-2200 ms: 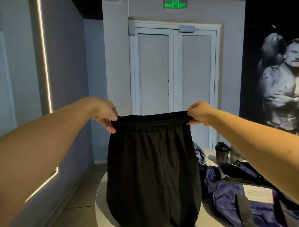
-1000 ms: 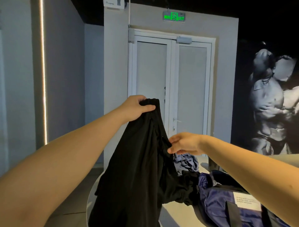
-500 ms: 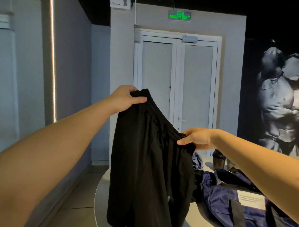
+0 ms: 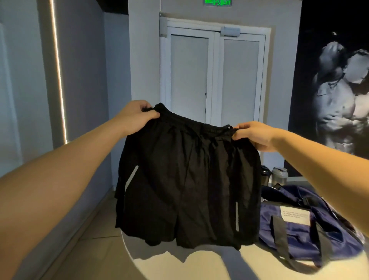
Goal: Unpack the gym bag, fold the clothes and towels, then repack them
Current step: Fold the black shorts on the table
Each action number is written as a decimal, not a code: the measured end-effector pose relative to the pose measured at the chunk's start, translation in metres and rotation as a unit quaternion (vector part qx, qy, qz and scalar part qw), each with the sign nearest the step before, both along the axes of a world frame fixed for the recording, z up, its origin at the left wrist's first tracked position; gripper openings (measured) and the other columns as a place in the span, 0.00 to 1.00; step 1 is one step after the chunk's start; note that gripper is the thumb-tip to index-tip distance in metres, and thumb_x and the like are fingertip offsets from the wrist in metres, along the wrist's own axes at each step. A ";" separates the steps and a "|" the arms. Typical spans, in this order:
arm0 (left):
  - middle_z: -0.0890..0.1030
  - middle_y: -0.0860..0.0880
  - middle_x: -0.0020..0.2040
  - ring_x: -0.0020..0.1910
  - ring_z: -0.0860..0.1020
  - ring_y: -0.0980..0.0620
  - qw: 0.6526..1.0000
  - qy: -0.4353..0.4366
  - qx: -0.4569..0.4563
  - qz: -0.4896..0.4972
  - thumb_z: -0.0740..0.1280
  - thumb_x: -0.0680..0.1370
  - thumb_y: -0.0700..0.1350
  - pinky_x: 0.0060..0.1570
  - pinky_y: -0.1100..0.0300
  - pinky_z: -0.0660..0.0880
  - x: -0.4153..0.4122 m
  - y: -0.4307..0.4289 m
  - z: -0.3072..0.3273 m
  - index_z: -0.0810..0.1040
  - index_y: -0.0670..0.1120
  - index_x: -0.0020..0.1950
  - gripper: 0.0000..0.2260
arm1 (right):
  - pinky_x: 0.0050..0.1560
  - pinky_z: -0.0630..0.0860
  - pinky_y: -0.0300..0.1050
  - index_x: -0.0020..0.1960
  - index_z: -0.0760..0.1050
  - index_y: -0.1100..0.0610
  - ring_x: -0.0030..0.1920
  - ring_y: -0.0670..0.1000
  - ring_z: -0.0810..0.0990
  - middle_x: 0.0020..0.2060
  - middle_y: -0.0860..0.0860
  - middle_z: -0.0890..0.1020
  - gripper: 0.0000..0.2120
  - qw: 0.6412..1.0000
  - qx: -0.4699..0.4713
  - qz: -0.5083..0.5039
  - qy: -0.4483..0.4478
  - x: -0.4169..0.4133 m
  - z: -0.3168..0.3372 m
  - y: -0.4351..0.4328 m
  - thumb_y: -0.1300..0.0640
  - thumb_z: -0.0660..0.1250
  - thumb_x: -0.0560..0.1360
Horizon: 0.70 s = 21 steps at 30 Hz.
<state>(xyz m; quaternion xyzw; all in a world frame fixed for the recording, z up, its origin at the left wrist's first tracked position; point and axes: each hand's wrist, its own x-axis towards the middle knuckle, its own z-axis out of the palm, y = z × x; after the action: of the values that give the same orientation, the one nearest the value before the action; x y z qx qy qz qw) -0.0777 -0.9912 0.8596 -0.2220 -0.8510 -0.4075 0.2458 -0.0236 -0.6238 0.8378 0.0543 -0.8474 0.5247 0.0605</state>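
Shorts point(image 4: 185, 179): black, held up spread by the waistband, over the table's near edge.
Left hand point(image 4: 137, 116): pinching left waistband corner, higher.
Right hand point(image 4: 253, 136): pinching right corner, lower.
Table point(image 4: 179, 265): round, pale; navy bag point(image 4: 299, 229) at right, two shakers point(image 4: 279, 175) behind.
Room: dim; white double door point(image 4: 215, 80), green exit sign point(image 4: 217, 2), light strip point(image 4: 59, 70) left, mural point(image 4: 343, 96) right.

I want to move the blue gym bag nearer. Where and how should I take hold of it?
Probably the black strap across the near side of the gym bag, reached from above: the soft body lies slumped and offers no firmer hold.
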 end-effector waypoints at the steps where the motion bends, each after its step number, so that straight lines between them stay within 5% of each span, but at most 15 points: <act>1: 0.83 0.48 0.50 0.51 0.81 0.49 1.000 0.013 0.005 0.004 0.70 0.78 0.53 0.52 0.54 0.78 0.003 -0.001 -0.002 0.81 0.48 0.54 0.10 | 0.54 0.81 0.50 0.60 0.78 0.63 0.56 0.60 0.84 0.53 0.61 0.84 0.10 1.000 -0.001 0.004 0.000 0.005 0.001 -0.001 0.65 0.67 0.78; 4: 0.81 0.50 0.49 0.48 0.80 0.51 0.999 0.047 0.010 0.014 0.69 0.79 0.54 0.48 0.55 0.75 0.012 -0.002 -0.009 0.79 0.47 0.55 0.12 | 0.47 0.81 0.46 0.57 0.78 0.58 0.49 0.55 0.85 0.48 0.56 0.84 0.09 0.999 -0.029 0.014 0.012 0.019 0.003 -0.001 0.65 0.65 0.79; 7: 0.79 0.52 0.47 0.45 0.77 0.54 0.999 0.048 -0.002 0.013 0.65 0.82 0.57 0.41 0.59 0.71 0.014 -0.006 -0.014 0.76 0.47 0.55 0.14 | 0.51 0.80 0.48 0.59 0.79 0.56 0.49 0.53 0.84 0.50 0.54 0.85 0.10 0.996 -0.077 0.033 0.017 0.028 0.003 0.002 0.63 0.65 0.79; 14: 0.80 0.51 0.46 0.45 0.78 0.54 0.996 -0.062 -0.063 -0.005 0.64 0.82 0.59 0.39 0.61 0.70 -0.009 -0.010 -0.043 0.78 0.49 0.50 0.14 | 0.51 0.81 0.46 0.59 0.80 0.56 0.48 0.52 0.85 0.50 0.52 0.86 0.10 0.992 -0.112 0.053 -0.011 0.006 -0.020 0.008 0.61 0.64 0.79; 21: 0.78 0.45 0.60 0.55 0.76 0.47 0.977 -0.157 -0.138 0.037 0.66 0.83 0.48 0.54 0.53 0.71 -0.092 0.014 -0.136 0.74 0.46 0.61 0.10 | 0.54 0.81 0.49 0.61 0.79 0.60 0.55 0.58 0.83 0.54 0.59 0.84 0.14 0.995 -0.004 -0.046 -0.090 -0.071 -0.103 0.012 0.65 0.71 0.77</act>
<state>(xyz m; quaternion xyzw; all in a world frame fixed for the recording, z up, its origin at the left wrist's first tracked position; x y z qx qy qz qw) -0.1700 -0.9773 0.7236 -0.1549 -0.9348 -0.3066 0.0908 -0.0947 -0.6122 0.7346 -0.0328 -0.8487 0.5277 0.0080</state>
